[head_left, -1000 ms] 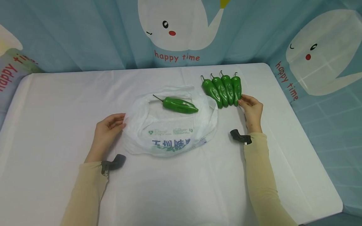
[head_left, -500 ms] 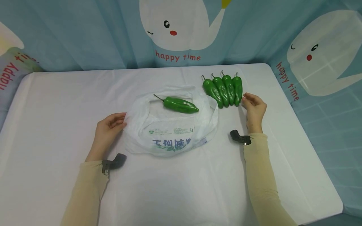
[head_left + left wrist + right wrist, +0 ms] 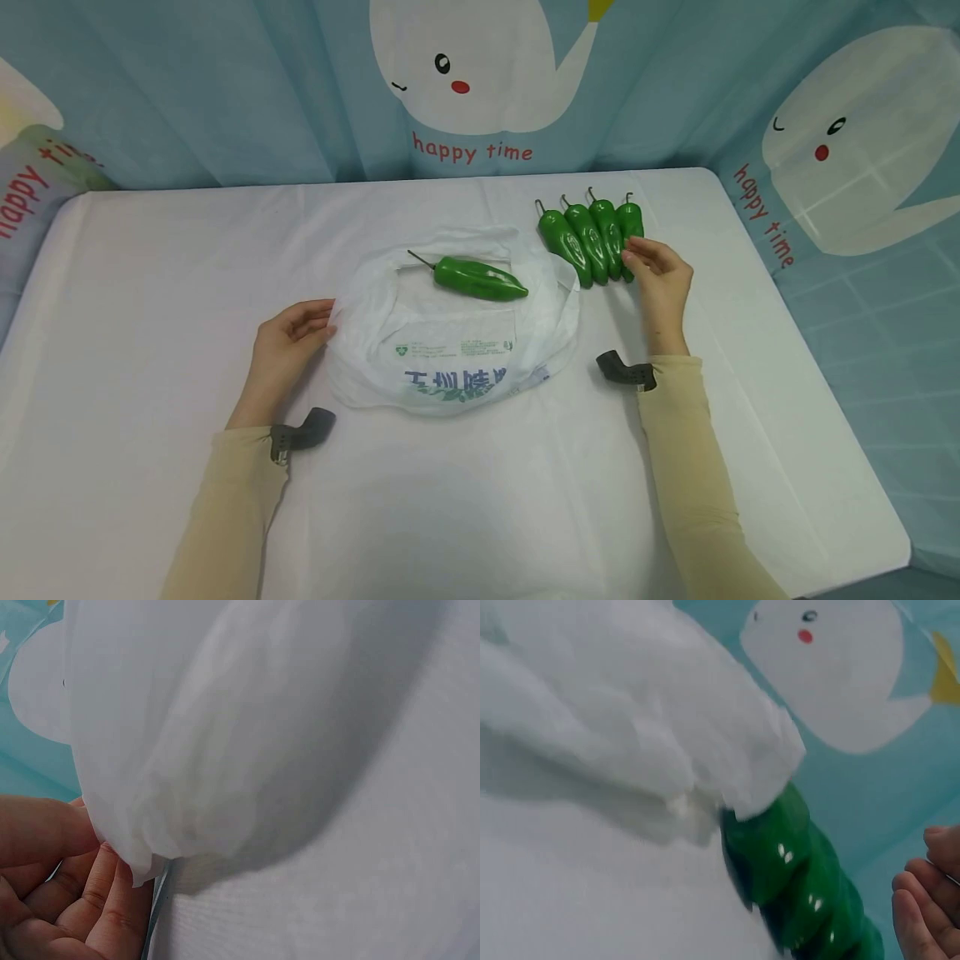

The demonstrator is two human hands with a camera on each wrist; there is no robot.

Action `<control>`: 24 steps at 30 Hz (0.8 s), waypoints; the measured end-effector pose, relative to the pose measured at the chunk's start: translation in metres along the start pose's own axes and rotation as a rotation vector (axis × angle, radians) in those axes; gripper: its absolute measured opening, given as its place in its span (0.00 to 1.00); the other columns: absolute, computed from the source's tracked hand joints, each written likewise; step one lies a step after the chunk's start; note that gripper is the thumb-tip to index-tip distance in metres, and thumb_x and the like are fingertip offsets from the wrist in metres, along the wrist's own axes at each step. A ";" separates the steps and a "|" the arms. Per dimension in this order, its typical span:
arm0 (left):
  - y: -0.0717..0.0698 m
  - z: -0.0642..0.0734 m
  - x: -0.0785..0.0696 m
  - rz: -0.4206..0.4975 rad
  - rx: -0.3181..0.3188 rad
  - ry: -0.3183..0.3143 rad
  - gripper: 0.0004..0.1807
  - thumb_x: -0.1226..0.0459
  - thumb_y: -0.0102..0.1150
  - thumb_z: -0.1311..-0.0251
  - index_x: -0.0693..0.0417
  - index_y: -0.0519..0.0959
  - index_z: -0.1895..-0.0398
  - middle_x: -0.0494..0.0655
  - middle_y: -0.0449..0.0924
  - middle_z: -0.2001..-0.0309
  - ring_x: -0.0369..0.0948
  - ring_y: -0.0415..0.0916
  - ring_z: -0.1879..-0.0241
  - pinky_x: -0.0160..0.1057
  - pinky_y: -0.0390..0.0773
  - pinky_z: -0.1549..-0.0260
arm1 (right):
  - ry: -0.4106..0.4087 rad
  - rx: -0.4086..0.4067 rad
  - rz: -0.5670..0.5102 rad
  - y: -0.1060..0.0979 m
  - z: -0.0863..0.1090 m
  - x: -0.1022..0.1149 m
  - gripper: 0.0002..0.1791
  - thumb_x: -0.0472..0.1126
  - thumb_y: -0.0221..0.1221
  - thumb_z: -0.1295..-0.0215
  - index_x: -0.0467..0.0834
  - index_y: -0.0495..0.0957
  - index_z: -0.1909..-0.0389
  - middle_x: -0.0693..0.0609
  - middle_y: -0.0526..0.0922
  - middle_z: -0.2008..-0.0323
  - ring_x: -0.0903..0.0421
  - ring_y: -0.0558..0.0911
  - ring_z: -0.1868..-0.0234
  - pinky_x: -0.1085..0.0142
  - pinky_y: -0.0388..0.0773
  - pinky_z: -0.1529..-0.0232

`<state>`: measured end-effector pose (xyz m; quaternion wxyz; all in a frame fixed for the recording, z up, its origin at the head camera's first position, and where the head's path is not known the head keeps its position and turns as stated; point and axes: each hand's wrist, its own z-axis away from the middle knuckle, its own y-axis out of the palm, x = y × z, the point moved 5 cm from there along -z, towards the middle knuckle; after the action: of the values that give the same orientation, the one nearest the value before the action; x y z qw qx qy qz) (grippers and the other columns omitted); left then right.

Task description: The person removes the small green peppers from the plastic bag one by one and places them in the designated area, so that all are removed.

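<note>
A white plastic bag (image 3: 457,333) with printed lettering lies spread out, its mouth facing up. My left hand (image 3: 288,343) pinches the bag's left edge, and the left wrist view shows thumb and fingers (image 3: 97,900) on the thin film. Over the bag's opening rests one long green pepper (image 3: 480,278), stem to the left. Several more green peppers (image 3: 564,242) lie side by side past the bag's right rim. Loosely curved and holding nothing, my right hand (image 3: 660,279) hovers over the lower end of the rightmost pepper (image 3: 631,218), overlapping it in the head view.
A table covered in white cloth (image 3: 465,500) carries everything. Behind it and along the right hangs a blue curtain (image 3: 285,92) printed with white whales. The bag's right rim (image 3: 765,765) overlaps the nearest pepper of the row.
My right hand drew away from the rightmost pepper to the right, then moved back left over its lower end. My left hand, the bag and the peppers have stayed put.
</note>
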<state>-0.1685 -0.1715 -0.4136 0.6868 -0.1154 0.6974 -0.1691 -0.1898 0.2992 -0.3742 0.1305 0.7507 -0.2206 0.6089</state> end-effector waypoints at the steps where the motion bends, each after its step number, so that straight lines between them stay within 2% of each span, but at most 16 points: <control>1: 0.000 0.000 0.000 0.000 -0.001 0.000 0.20 0.70 0.59 0.39 0.67 0.74 0.44 0.53 0.75 0.48 0.24 0.73 0.59 0.19 0.73 0.60 | -0.003 0.018 -0.003 0.003 0.002 0.002 0.13 0.28 0.62 0.42 0.29 0.80 0.56 0.48 0.83 0.61 0.59 0.82 0.61 0.74 0.77 0.57; 7: 0.001 0.000 0.000 -0.006 -0.007 0.003 0.19 0.70 0.59 0.39 0.67 0.74 0.44 0.57 0.75 0.48 0.24 0.73 0.59 0.18 0.72 0.60 | -0.013 0.125 -0.041 0.022 0.012 0.014 0.11 0.29 0.63 0.42 0.32 0.82 0.58 0.50 0.84 0.62 0.59 0.82 0.61 0.73 0.77 0.57; 14: 0.001 -0.001 0.002 -0.004 -0.004 0.000 0.19 0.70 0.58 0.38 0.67 0.74 0.45 0.57 0.75 0.48 0.23 0.73 0.60 0.19 0.73 0.60 | -0.046 0.231 -0.077 0.043 0.024 0.024 0.10 0.28 0.63 0.43 0.33 0.82 0.59 0.51 0.84 0.62 0.59 0.82 0.59 0.72 0.78 0.56; 20: 0.001 -0.001 0.001 -0.006 0.001 -0.006 0.19 0.70 0.57 0.38 0.67 0.74 0.44 0.57 0.75 0.49 0.24 0.73 0.59 0.19 0.73 0.61 | -0.064 0.382 -0.051 0.066 0.038 0.028 0.13 0.25 0.61 0.42 0.26 0.78 0.56 0.42 0.82 0.57 0.58 0.82 0.58 0.69 0.78 0.54; 24: 0.001 0.000 0.001 -0.008 0.000 -0.005 0.19 0.70 0.57 0.38 0.67 0.74 0.44 0.59 0.75 0.48 0.24 0.73 0.59 0.19 0.73 0.60 | -0.075 0.471 -0.020 0.082 0.044 0.028 0.13 0.24 0.60 0.42 0.25 0.77 0.55 0.35 0.80 0.55 0.59 0.81 0.58 0.69 0.78 0.54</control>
<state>-0.1689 -0.1708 -0.4152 0.6880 -0.1186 0.6951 -0.1715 -0.1879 0.2027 -0.3628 -0.0505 0.7846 -0.0698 0.6140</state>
